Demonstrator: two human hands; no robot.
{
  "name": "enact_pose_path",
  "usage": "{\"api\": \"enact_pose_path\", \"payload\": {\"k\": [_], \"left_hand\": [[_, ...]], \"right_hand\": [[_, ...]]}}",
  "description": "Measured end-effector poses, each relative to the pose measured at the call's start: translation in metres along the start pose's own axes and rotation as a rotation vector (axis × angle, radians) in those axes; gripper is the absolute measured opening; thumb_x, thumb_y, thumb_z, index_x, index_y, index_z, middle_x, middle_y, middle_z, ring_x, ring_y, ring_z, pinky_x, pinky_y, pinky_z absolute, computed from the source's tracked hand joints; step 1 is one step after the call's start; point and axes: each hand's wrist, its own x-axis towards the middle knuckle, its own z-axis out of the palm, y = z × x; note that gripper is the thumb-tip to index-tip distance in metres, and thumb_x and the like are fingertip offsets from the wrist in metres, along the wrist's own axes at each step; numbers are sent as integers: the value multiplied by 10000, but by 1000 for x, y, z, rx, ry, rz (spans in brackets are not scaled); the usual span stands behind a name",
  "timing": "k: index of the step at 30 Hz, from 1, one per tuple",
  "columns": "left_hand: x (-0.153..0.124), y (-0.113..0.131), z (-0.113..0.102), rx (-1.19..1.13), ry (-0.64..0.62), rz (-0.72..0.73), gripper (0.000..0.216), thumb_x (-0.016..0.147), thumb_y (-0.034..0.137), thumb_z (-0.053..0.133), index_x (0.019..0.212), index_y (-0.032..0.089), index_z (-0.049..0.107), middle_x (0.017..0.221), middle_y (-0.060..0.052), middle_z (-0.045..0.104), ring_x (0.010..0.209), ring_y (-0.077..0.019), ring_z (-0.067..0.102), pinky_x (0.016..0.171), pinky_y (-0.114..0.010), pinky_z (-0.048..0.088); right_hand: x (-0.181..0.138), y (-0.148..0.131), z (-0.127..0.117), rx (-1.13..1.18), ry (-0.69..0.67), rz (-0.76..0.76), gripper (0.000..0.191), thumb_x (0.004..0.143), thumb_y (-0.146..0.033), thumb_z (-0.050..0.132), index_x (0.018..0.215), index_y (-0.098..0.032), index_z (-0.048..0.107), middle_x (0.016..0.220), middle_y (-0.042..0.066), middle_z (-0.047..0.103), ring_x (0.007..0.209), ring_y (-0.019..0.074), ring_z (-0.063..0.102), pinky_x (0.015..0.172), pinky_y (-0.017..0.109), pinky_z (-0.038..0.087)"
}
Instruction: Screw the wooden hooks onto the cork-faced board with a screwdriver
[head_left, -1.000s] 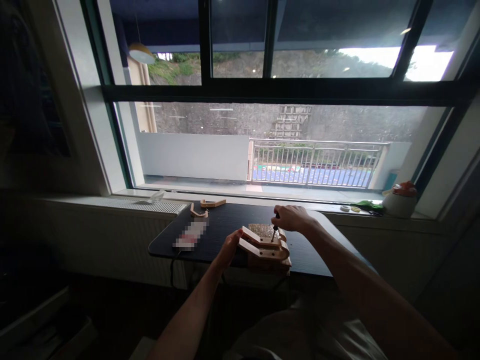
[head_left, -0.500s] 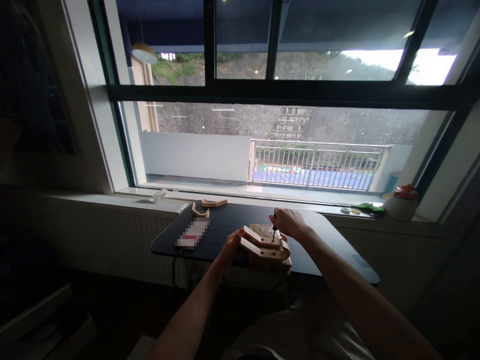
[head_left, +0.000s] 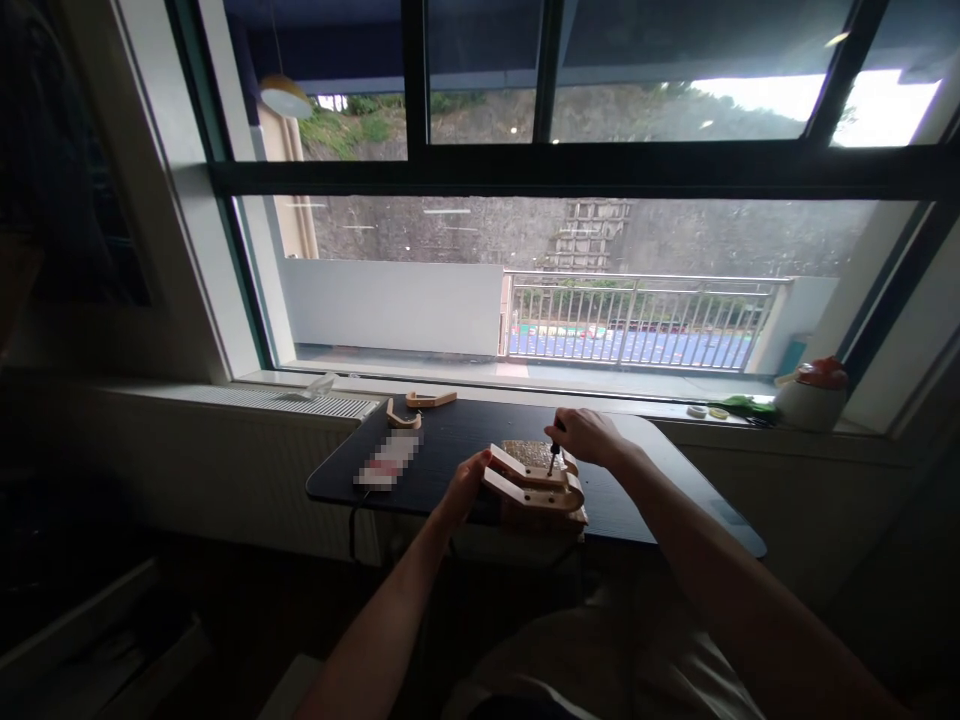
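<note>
Closed around a screwdriver, the right hand holds it nearly upright over the textured block, tip down at the farther of two bent wooden pieces, which probably keeps wrist and tool in line. The left hand grasps the pieces by ends jutting past the block's left side, presumably against twisting; how its fingers wrap underneath is hidden. Both pieces lie across the block, likely for backing. Two loose wooden brackets sit beyond the block to its left, seemingly parked aside; nearer, also left of it, lies a blurred-out item.
</note>
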Motion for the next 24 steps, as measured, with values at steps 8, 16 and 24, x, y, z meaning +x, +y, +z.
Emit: {"api": "enact_pose_path", "payload": {"k": [8,16,24], "left_hand": [[0,0,-1,5,4,-7,533,823,595,431,834,116,665,827,-86,673,788,-218,593,732,-294,429],[1,-3,-3,2,6,5,494,830,563,444,840,124,671,803,-73,669,775,-202,591,742,-288,427],[0,-1,-1,-20,2,1,498,826,569,448,839,126,675,823,-79,683,781,-218,605,743,-305,431]], "right_hand": [[-5,-2,-14,-7,13,-28,354,857,-447,425,1004,-200,632,899,85,688,743,191,620,585,256,356],[2,-3,-1,22,-29,-31,376,886,-428,373,998,-169,622,914,106,675,785,204,608,580,261,342],[4,-1,-7,-22,-31,36,448,886,-475,329,961,-164,644,902,129,676,765,227,622,587,282,376]]}}
